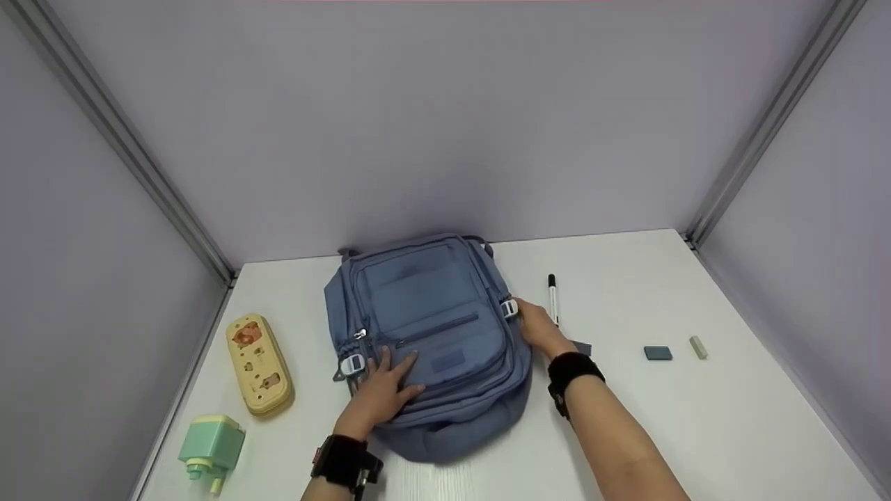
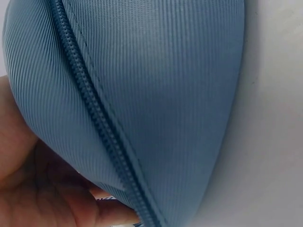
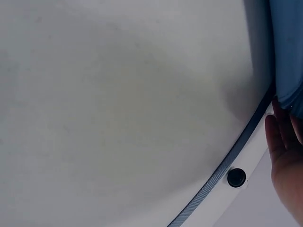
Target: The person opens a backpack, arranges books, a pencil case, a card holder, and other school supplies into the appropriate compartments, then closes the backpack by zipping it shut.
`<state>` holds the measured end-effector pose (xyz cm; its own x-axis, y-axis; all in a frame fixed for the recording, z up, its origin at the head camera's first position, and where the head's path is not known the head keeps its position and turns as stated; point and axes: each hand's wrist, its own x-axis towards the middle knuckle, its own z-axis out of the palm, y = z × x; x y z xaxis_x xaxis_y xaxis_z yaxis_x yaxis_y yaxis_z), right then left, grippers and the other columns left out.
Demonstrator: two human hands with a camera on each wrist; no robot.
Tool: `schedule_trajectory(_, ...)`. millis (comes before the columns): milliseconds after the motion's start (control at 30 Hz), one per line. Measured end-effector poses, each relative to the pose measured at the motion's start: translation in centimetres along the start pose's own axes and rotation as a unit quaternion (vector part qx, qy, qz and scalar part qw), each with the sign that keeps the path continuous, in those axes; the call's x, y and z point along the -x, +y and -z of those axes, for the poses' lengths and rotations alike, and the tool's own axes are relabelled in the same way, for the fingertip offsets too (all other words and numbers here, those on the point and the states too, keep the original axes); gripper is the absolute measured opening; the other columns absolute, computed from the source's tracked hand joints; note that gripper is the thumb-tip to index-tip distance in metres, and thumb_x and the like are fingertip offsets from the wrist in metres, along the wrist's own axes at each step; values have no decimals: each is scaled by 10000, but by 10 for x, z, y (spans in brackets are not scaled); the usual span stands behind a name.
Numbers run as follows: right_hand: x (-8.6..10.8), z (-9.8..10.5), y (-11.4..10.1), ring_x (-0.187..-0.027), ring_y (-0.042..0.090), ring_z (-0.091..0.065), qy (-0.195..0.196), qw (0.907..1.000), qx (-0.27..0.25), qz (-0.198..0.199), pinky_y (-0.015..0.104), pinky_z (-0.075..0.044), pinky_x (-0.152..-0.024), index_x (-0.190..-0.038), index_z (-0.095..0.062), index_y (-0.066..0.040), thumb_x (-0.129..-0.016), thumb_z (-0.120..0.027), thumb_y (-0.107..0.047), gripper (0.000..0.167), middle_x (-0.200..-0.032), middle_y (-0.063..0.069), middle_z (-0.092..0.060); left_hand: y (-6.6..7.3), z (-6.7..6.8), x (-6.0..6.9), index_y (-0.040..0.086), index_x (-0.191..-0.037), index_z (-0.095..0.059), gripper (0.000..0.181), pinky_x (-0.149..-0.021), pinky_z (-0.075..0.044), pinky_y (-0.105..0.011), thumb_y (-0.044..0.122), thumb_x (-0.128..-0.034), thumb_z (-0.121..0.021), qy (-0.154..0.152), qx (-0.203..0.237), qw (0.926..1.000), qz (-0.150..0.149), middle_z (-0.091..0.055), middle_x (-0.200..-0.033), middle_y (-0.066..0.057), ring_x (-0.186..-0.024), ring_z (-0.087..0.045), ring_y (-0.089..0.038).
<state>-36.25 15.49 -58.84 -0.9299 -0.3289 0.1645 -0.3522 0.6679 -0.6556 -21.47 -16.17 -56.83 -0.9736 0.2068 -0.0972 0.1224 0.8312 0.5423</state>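
Note:
A blue backpack (image 1: 424, 292) lies front side up on the white table, with a white buckle (image 1: 353, 364) on its left and another white buckle (image 1: 509, 308) on its right. My left hand (image 1: 379, 393) rests spread on the lower left of its front. Up close in the left wrist view, that hand's fingers (image 2: 61, 205) are beside a zipper (image 2: 94, 106). At the bag's right side, near the right buckle, is my right hand (image 1: 543, 330). Its extended fingers (image 3: 276, 135) touch the bag's side in the right wrist view; some fingertips are hidden.
On the left lie a yellow pencil case (image 1: 261, 365) and a green box-shaped device (image 1: 214, 443), possibly a pencil sharpener. A black-capped marker (image 1: 553, 299) and a strap (image 3: 203, 189) are near my right hand. Farther right are a dark block (image 1: 658, 353) and a pale block (image 1: 698, 347).

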Motion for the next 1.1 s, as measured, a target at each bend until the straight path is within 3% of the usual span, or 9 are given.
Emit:
schedule_trajectory(200,-6,2,1,-1224,451,-504,305,9968,-593,-440,524,-379,-1019,-1283,-549,86,-975,-387,96,348,-1279,302,-561,1,-3,-3,240,-1525,-375,659,-986,-150,-772,462,-949,-605,-48,72,10000,-45,-110,-1564,-315,-1361,-74,-620)
schedule_trajectory(367,-7,3,2,-1212,400,-531,474,9847,-1341,-1007,471,-393,-1018,-1243,-594,96,-980,-452,30,305,-1244,268,-605,2,-8,-4,236,-1527,-370,657,-979,-127,-782,455,-953,-602,-67,158,9998,-106,-97,-1566,-316,-1360,-61,-622)
schedule_trajectory(500,-8,0,4,-908,286,-607,497,9772,-1642,-1252,333,-463,-805,-965,-681,91,-949,-542,-19,179,-910,159,-668,2,-9,-4,237,-1530,-364,655,-980,-114,-784,450,-957,-599,-99,185,9997,-114,-83,-1565,-319,-1359,-45,-624)
schedule_trajectory(567,-8,0,4,-758,233,-534,508,9762,-1657,-1301,295,-416,-684,-829,-657,62,-917,-544,-7,159,-767,86,-591,2,-9,-5,236,-1532,-357,658,-978,-105,-786,451,-959,-596,-115,227,9996,-137,-75,-1566,-319,-1357,-37,-626)
schedule_trajectory(633,-7,1,3,-716,208,-483,464,9761,-1669,-1310,286,-383,-647,-799,-636,49,-886,-527,23,141,-730,53,-542,4,-8,-5,237,-1535,-350,660,-978,-98,-786,449,-960,-596,-149,269,9994,-143,-67,-1568,-315,-1358,-28,-624)
schedule_trajectory(900,-3,7,0,-883,250,-558,261,9824,-1420,-1181,348,-437,-803,-1057,-650,110,-892,-485,67,237,-977,173,-660,5,-9,-6,226,-1537,-344,659,-983,-110,-781,440,-966,-593,-180,273,9993,-171,-65,-1567,-318,-1362,-20,-620)
schedule_trajectory(1100,-5,2,2,-699,220,-493,414,9902,-619,-1177,330,-401,-650,-825,-645,29,-890,-527,20,135,-732,61,-561,3,-8,-6,227,-1539,-340,658,-989,-127,-773,429,-967,-595,-188,215,9995,-144,-68,-1565,-323,-1363,-27,-619)
